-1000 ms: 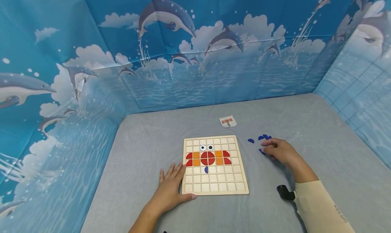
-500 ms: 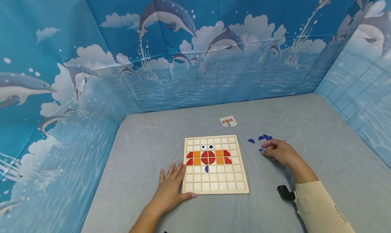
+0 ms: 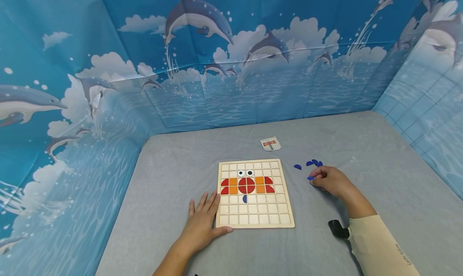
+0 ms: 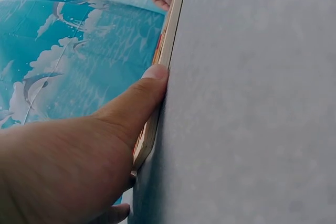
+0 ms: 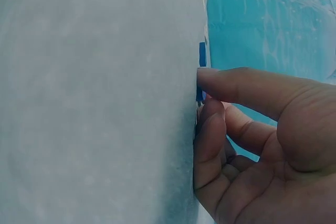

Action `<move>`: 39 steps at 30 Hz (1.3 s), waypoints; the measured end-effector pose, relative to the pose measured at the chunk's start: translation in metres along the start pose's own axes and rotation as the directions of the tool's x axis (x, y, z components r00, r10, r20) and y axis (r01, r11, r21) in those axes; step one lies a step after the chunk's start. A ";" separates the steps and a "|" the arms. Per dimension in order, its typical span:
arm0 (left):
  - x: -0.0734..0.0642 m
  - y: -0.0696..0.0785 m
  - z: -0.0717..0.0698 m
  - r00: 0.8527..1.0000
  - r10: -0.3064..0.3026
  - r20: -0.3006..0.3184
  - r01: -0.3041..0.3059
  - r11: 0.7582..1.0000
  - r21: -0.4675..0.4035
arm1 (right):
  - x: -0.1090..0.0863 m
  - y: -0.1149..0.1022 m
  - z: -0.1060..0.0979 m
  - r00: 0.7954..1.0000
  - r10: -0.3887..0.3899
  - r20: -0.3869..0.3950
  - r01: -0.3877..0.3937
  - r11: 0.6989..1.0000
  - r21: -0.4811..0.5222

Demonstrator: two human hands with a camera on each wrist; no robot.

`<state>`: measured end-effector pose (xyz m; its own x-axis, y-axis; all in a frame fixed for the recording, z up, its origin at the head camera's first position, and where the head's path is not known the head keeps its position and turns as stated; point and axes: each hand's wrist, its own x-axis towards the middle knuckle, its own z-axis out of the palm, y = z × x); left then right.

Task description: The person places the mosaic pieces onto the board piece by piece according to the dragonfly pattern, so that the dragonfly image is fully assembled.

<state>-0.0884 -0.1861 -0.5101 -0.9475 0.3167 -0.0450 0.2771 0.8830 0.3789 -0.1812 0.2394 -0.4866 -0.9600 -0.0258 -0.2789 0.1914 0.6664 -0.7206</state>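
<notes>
My left hand [image 3: 200, 224] lies with fingers spread at the left side of a wooden grid board [image 3: 253, 222], its thumb along the board's near edge. In the left wrist view that thumb [image 4: 137, 95] presses against the board's side. On the board sit red quarter-circle tiles [image 3: 246, 186], orange square tiles [image 3: 259, 185], two eye tiles [image 3: 245, 173] and one blue half-circle tile [image 3: 244, 198]. To the right, my right hand [image 3: 332, 182] pinches another blue half-circle tile [image 3: 310, 178] between thumb and fingers, low over the table. The fingers partly cover it.
Several loose blue half-circle tiles [image 3: 314, 162] lie just beyond the right hand, one of them [image 3: 298, 167] nearer the board. A small pattern card [image 3: 270, 143] lies behind the board. A dolphin-printed curtain [image 3: 231, 95] hangs along the grey table's [image 3: 181, 159] far edge.
The blue tile at my right fingertips has turned from a slant to lie more level. The right hand has barely shifted, and the left hand stays at the board.
</notes>
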 end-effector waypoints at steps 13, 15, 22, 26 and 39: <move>-0.002 0.000 0.003 1.000 0.005 -0.030 -0.005 1.000 0.015 | -0.004 -0.001 0.001 1.000 0.014 -0.020 -0.014 1.000 0.014; -0.002 0.000 0.003 1.000 -0.001 -0.025 0.002 1.000 0.012 | -0.004 0.000 0.002 1.000 0.010 -0.021 -0.010 1.000 0.012; -0.002 -0.001 0.003 1.000 -0.012 -0.015 0.012 1.000 0.003 | -0.006 -0.005 0.007 1.000 -0.021 -0.020 0.023 0.994 0.104; -0.003 0.000 0.002 1.000 -0.002 -0.017 0.002 1.000 0.001 | -0.009 -0.014 0.011 0.999 -0.052 0.011 0.049 0.976 0.210; -0.002 0.000 0.002 1.000 -0.013 -0.011 0.013 1.000 -0.010 | -0.019 -0.045 0.027 0.973 -0.215 0.088 0.160 0.896 0.414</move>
<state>-0.0861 -0.1862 -0.5114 -0.9526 0.3017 -0.0400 0.2636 0.8834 0.3873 -0.1659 0.1899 -0.4663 -0.9568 -0.2339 -0.1725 0.1024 0.2845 -0.9532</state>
